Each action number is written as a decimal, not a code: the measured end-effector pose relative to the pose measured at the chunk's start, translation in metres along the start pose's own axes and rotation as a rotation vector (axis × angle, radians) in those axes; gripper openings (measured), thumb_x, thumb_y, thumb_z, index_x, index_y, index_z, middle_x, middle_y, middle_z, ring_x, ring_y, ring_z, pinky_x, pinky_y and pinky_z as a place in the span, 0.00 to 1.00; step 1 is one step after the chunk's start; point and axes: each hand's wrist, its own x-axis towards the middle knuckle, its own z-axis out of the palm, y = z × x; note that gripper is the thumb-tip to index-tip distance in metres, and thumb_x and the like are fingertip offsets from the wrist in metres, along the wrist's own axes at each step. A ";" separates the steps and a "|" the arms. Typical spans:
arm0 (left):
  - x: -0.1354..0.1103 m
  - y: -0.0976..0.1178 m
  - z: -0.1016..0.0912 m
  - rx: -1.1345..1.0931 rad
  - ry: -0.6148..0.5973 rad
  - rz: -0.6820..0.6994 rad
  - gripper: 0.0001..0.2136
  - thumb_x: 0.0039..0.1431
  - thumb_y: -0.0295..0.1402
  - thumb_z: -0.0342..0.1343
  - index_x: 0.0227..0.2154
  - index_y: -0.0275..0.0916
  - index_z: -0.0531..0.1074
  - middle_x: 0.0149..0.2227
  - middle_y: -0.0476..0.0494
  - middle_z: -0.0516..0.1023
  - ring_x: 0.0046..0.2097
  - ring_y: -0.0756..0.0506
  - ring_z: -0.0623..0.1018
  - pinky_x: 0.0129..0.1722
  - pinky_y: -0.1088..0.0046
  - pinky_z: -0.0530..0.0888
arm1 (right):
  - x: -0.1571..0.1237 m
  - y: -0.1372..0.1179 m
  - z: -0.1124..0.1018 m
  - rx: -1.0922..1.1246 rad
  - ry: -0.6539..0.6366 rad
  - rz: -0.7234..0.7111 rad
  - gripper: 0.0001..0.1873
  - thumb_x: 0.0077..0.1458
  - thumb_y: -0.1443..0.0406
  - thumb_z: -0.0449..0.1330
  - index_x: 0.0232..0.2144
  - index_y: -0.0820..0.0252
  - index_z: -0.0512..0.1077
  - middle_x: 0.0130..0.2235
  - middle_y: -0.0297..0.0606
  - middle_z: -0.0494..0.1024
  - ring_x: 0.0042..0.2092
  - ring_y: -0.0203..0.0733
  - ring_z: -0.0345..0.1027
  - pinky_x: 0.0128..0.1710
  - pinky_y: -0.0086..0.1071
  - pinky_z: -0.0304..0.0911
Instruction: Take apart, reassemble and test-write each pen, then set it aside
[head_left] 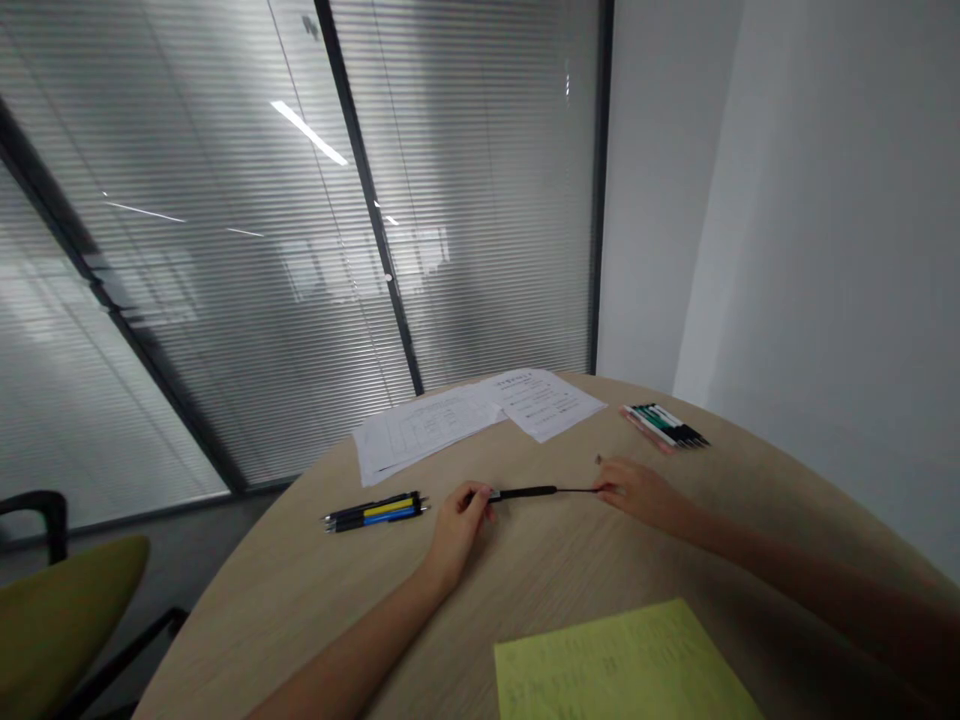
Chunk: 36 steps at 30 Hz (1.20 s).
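Observation:
My left hand (455, 525) is closed, thumb and fingers pinching one end of a black pen barrel (529, 492) held low over the round table. From the barrel's other end a thin dark rod, which looks like a pen refill (576, 490), runs straight to my right hand (634, 490). The fingers of that hand are pinched on the rod's far end. A tiny dark piece (598, 460) shows at the top of my right fingers; I cannot tell what it is. Left of my left hand lie several pens (375, 510), black with yellow and blue parts.
Another group of pens (664, 425), white, green and black, lies at the right on something pinkish. Printed sheets (427, 425) spread along the far side of the wooden table (360, 610). A yellow sheet (615, 665) lies near me. A green chair (75, 620) stands at the left.

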 end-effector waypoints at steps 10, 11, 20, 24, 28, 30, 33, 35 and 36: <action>0.000 0.001 -0.001 -0.009 0.084 0.009 0.13 0.47 0.43 0.47 0.22 0.36 0.67 0.16 0.54 0.64 0.18 0.52 0.62 0.19 0.77 0.59 | -0.007 0.013 -0.008 -0.021 -0.024 0.164 0.10 0.47 0.70 0.52 0.28 0.61 0.74 0.31 0.41 0.75 0.36 0.43 0.67 0.37 0.33 0.60; 0.000 0.001 -0.002 -0.009 0.090 0.007 0.14 0.47 0.43 0.47 0.21 0.37 0.67 0.16 0.54 0.64 0.18 0.52 0.62 0.20 0.77 0.59 | -0.006 0.013 -0.007 -0.014 -0.022 0.186 0.10 0.47 0.70 0.52 0.29 0.60 0.74 0.32 0.41 0.75 0.37 0.43 0.67 0.37 0.33 0.59; -0.001 -0.001 0.000 0.033 0.011 -0.006 0.16 0.49 0.44 0.45 0.16 0.38 0.64 0.14 0.54 0.61 0.20 0.50 0.64 0.21 0.76 0.60 | 0.010 -0.012 0.014 0.042 -0.053 0.184 0.09 0.45 0.70 0.53 0.28 0.59 0.73 0.30 0.38 0.75 0.33 0.39 0.66 0.32 0.29 0.58; -0.003 -0.001 0.002 0.058 -0.129 -0.003 0.17 0.50 0.44 0.45 0.25 0.36 0.71 0.17 0.52 0.66 0.21 0.50 0.66 0.21 0.76 0.61 | 0.019 -0.031 0.019 0.079 -0.048 0.156 0.08 0.46 0.70 0.54 0.27 0.60 0.74 0.29 0.38 0.75 0.32 0.39 0.66 0.32 0.28 0.57; -0.004 -0.004 0.004 0.018 -0.246 -0.039 0.21 0.53 0.46 0.42 0.36 0.33 0.70 0.18 0.50 0.70 0.20 0.50 0.67 0.19 0.77 0.62 | 0.025 -0.042 0.019 0.170 -0.025 0.156 0.08 0.48 0.69 0.54 0.27 0.61 0.74 0.29 0.39 0.75 0.32 0.38 0.66 0.31 0.28 0.58; -0.003 -0.005 0.005 -0.024 -0.252 -0.044 0.21 0.53 0.46 0.42 0.36 0.32 0.69 0.19 0.48 0.71 0.22 0.50 0.69 0.20 0.77 0.64 | 0.025 -0.046 0.019 0.224 -0.019 0.163 0.08 0.48 0.68 0.54 0.27 0.62 0.74 0.29 0.39 0.76 0.31 0.38 0.67 0.30 0.28 0.58; -0.003 -0.006 0.005 -0.082 -0.249 -0.053 0.20 0.53 0.45 0.44 0.36 0.31 0.69 0.22 0.45 0.74 0.25 0.48 0.72 0.22 0.76 0.66 | 0.025 -0.052 0.019 0.285 -0.004 0.184 0.08 0.48 0.68 0.54 0.27 0.62 0.74 0.29 0.39 0.76 0.31 0.38 0.67 0.30 0.27 0.58; -0.003 -0.006 0.006 -0.110 -0.236 -0.057 0.19 0.52 0.45 0.45 0.34 0.31 0.69 0.23 0.44 0.75 0.26 0.48 0.73 0.24 0.75 0.68 | 0.025 -0.055 0.018 0.299 -0.004 0.188 0.08 0.48 0.69 0.54 0.27 0.62 0.73 0.29 0.39 0.76 0.30 0.37 0.67 0.29 0.27 0.58; -0.003 -0.006 0.006 -0.119 -0.225 -0.056 0.19 0.52 0.45 0.46 0.32 0.32 0.69 0.23 0.44 0.75 0.26 0.48 0.73 0.25 0.74 0.68 | 0.024 -0.056 0.017 0.303 -0.008 0.187 0.07 0.48 0.69 0.54 0.26 0.62 0.73 0.28 0.39 0.75 0.30 0.37 0.67 0.29 0.26 0.58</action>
